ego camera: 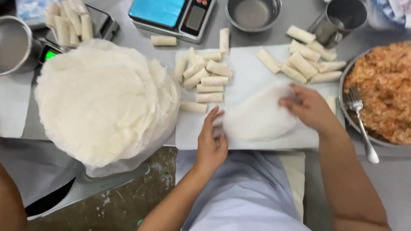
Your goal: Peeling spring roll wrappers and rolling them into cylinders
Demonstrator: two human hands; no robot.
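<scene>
Spreading a round wrapper (259, 117) flat on the white board (252, 70), the person uses both hands at once. The left hand (212, 143) presses its near-left edge, fingers together and laid flat; the right hand (308, 107) sits on the far-right edge, fingers curled down onto the sheet. To my eye, smoothing it well means light, even pressure outward, since a thin sheet would likely tear if dragged. Left of the board sits the wrapper stack (105, 100); finished rolls (205, 79) lie on the board's far part. Right of it, a filling bowl (349, 81) holds a fork (361, 124). Beyond the board stands a scale (171, 13) with a blue top. I can make out no packages or labels.
</scene>
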